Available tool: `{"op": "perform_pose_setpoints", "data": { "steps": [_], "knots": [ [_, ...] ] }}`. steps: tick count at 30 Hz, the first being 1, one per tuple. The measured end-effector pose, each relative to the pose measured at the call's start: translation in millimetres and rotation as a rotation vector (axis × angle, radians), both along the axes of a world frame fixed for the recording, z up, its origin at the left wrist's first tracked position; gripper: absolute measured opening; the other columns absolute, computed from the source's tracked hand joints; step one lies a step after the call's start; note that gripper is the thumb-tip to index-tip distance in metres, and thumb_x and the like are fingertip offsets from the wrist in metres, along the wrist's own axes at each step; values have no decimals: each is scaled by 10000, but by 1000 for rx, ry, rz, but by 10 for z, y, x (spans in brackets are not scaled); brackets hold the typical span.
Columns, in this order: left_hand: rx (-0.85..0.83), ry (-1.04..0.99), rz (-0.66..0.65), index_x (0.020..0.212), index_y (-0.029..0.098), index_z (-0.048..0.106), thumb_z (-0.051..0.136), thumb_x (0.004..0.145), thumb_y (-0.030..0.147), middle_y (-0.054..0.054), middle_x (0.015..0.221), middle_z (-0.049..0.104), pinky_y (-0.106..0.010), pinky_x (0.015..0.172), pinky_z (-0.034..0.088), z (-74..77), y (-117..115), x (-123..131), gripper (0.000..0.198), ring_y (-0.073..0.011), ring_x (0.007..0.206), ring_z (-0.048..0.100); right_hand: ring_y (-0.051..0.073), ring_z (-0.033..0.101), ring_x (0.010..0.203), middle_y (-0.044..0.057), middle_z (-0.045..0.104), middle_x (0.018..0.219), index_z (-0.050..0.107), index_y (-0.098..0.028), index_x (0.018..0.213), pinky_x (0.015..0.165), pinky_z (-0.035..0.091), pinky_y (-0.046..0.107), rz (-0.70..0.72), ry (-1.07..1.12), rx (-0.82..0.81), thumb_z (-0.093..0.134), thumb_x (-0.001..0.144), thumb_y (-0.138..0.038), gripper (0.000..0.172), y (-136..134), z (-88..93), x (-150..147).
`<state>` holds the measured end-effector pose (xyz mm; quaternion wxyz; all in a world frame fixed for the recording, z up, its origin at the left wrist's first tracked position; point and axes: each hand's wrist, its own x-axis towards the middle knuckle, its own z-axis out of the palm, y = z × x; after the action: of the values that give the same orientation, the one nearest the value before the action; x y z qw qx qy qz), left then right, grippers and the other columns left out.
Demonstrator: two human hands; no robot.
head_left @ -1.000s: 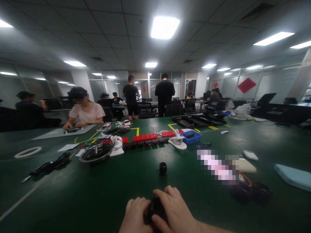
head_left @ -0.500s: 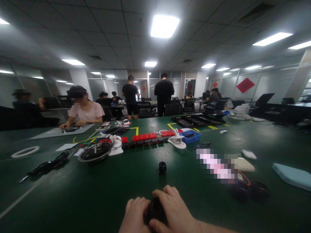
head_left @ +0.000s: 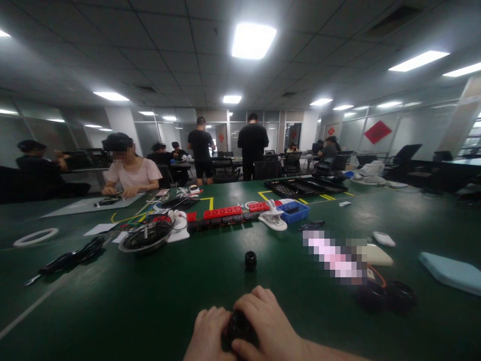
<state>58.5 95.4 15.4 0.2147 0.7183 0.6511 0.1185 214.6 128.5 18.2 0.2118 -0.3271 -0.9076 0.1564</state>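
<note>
Close to me at the bottom of the head view, both hands are wrapped round a dark, rounded black part (head_left: 240,328). My left hand (head_left: 211,335) grips it from the left side, fingers curled. From the right, my right hand (head_left: 268,326) closes over it, with the thumb across its near side and the fingers over the top. Much of the part is hidden by the hands, so its exact kind cannot be made out. A small black ribbed cylinder (head_left: 250,261) stands upright on the green table (head_left: 158,296), just beyond my hands.
Across the table lie red and black blocks (head_left: 223,212), a blue bin (head_left: 294,212), a white clamp (head_left: 273,216) and a round metal dish (head_left: 146,239). A screwdriver (head_left: 48,269) is left; a light-blue case (head_left: 451,271) is right. A person in pink (head_left: 132,175) works at the far left.
My right hand has shifted very slightly to the left over the black part; both hands keep hold of it. The co-worker's hands at the left have moved a little.
</note>
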Motion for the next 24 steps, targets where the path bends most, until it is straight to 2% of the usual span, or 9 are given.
{"op": "perform_pose_setpoints", "data": {
  "steps": [5, 12, 16, 21, 24],
  "knots": [
    [-1, 22, 0, 801, 187, 596, 534, 576, 183, -28, 883, 597, -331, 874, 313, -3, 2, 1, 234, -204, 873, 510, 209, 408, 904, 39, 487, 1005, 515, -215, 1029, 787, 305, 349, 26, 6, 14, 627, 672, -386, 411, 14, 25, 33],
    [23, 12, -42, 819, 206, 577, 515, 595, 204, -17, 904, 597, -327, 863, 306, -34, 16, -10, 233, -200, 888, 503, 213, 407, 902, 47, 492, 992, 515, -201, 1051, 791, 320, 347, 50, 38, -8, 624, 667, -352, 428, 12, 13, 37],
    [28, 26, -14, 816, 186, 584, 515, 584, 188, -25, 908, 590, -319, 837, 314, -5, 3, 7, 241, -199, 884, 495, 224, 414, 907, 62, 500, 998, 528, -186, 1053, 801, 328, 360, 30, 32, -24, 625, 655, -335, 436, 8, 2, 31],
    [56, -21, -30, 889, 205, 572, 534, 573, 189, -14, 932, 579, -302, 821, 321, -23, -9, -7, 318, -194, 887, 486, 234, 412, 955, 82, 495, 1051, 476, -150, 1153, 862, 309, 373, 9, 16, -15, 607, 665, -354, 545, -10, -6, 25],
    [89, -37, -43, 896, 221, 573, 542, 585, 192, -8, 928, 579, -292, 819, 328, -40, -14, -24, 315, -187, 882, 491, 225, 422, 933, 63, 501, 1025, 508, -179, 1097, 832, 324, 362, -6, 12, 16, 617, 669, -372, 482, -17, -7, 25]
  ]
}}
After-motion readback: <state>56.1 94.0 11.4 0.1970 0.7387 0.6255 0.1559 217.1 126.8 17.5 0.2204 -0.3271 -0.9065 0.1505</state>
